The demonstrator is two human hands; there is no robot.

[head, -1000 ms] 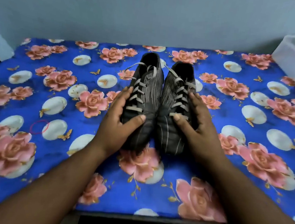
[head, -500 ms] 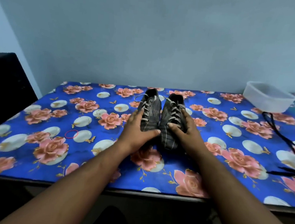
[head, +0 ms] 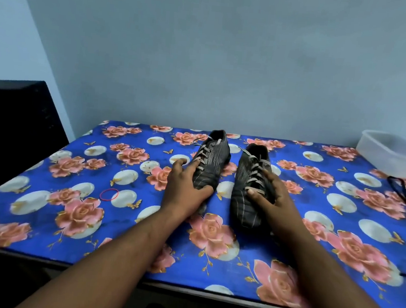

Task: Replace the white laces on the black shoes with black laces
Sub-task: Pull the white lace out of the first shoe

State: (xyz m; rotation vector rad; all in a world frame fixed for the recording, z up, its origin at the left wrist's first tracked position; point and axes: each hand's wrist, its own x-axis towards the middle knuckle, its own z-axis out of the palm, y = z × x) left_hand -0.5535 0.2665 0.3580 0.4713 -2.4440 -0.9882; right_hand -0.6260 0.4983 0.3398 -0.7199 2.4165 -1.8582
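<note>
Holding one shoe per hand on tabletop (head: 45, 204) — left hand (head: 184, 189) grips left shoe (head: 211, 159), right hand (head: 274, 197) grips right shoe (head: 249, 182). White laces (head: 254, 169) untouched — unthreading next; black laces (head: 399, 193) far right.

1. I had two black shoes (head: 212, 163) (head: 251, 182) on the table, one under each of my hands; both carried white laces (head: 254, 175);
2. I counted two hands, my left hand (head: 184, 189) and my right hand (head: 273, 196);
3. One red rubber band (head: 109, 194) lay to my left;
4. One clear plastic tub (head: 391, 154) stood far right;
5. One bundle of black laces (head: 400, 189) lay near it; how many I couldn't tell.
</note>
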